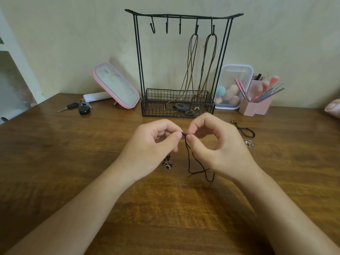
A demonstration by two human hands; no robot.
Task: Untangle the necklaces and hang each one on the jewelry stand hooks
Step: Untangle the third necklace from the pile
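Note:
A black cord necklace (191,159) hangs between my hands above the wooden table. My left hand (156,142) and my right hand (217,144) both pinch its top end between thumb and forefinger. Its loops trail down onto the table, and its pendant (167,164) lies under my left hand. Behind stands the black wire jewelry stand (139,57), where two brown cord necklaces (202,67) hang from the two right hooks. The three left hooks (166,26) are bare. Another black necklace (245,131) with a silver pendant lies at the right.
A pink mirror (117,85) leans left of the stand, with car keys (81,107) beside it. A clear box of sponges (231,87) and a pink brush holder (257,103) stand to the right. The stand's basket (156,107) holds pendants.

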